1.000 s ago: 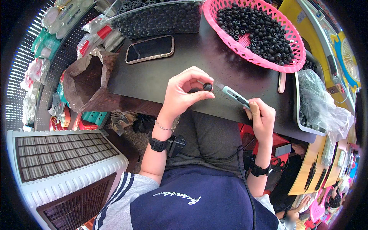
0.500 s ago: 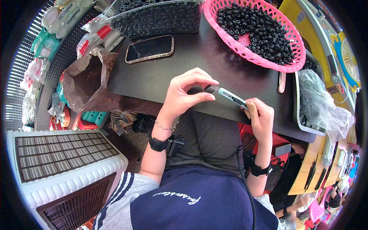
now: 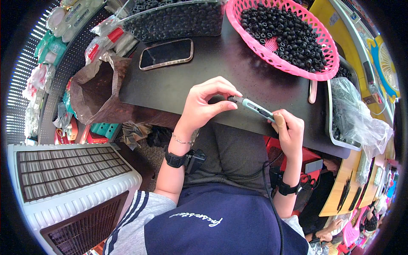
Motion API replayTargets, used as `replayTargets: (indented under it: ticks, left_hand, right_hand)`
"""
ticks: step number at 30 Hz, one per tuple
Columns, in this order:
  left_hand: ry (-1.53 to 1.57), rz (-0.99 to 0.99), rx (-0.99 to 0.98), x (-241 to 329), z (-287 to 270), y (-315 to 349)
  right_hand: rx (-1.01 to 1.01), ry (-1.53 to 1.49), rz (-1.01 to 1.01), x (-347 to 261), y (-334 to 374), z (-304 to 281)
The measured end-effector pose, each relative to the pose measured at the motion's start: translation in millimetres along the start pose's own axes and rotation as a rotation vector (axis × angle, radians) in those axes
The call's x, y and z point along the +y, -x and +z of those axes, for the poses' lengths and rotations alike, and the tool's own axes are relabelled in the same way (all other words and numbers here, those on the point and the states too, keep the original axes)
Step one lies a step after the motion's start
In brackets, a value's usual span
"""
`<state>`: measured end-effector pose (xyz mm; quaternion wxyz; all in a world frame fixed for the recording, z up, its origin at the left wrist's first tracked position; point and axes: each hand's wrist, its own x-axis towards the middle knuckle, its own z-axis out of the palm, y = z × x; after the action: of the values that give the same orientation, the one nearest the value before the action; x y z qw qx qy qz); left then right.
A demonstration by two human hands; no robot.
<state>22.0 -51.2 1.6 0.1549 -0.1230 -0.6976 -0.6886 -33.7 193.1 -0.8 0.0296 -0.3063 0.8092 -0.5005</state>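
My right hand [image 3: 288,127] is closed around the lower end of a pale blue utility knife [image 3: 257,109], which slants up to the left. A tan wrap covers one of its fingers. Thumb and fingers of my left hand [image 3: 210,100] pinch a small black ring-shaped part [image 3: 232,99] at the knife's tip. The fingertips partly hide this part and the blade end. Both hands are over the near edge of the dark table [image 3: 170,87]. Beyond them, a pink basket [image 3: 250,42] holds many more small black rings [image 3: 299,51].
A phone [image 3: 165,54] lies at the back left, before a clear bin [image 3: 178,21] of black parts. An open brown bag [image 3: 95,85] hangs at the table's left edge. On the right stands a tray [image 3: 329,114] with clear plastic bags [image 3: 355,106]. A white air cooler [image 3: 76,182] is at lower left.
The black part and the knife tip are slightly closer together between my left fingertips. My right hand has barely moved. At lower right, another person's hand has shifted.
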Motion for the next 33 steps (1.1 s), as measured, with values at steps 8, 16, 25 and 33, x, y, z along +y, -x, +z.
replayTargets:
  ticks: [8,16,25,33]
  left_hand:
    - [0.127,0.043,0.074,-2.4,-0.1,2.2]
    - [0.088,-0.028,0.295,-0.5,0.8,6.4]
    - [-0.371,0.123,0.395,81.0,-54.9,-73.5]
    - [-1.051,0.285,0.491,95.0,-127.9,-160.1]
  right_hand:
    - [0.019,-0.113,0.047,-5.5,1.1,-2.4]
    - [0.059,-0.172,0.064,-1.2,4.8,-5.8]
    - [0.099,-0.128,0.048,-6.2,4.2,-8.2]
    - [0.159,-0.107,-0.042,0.4,4.7,-4.8]
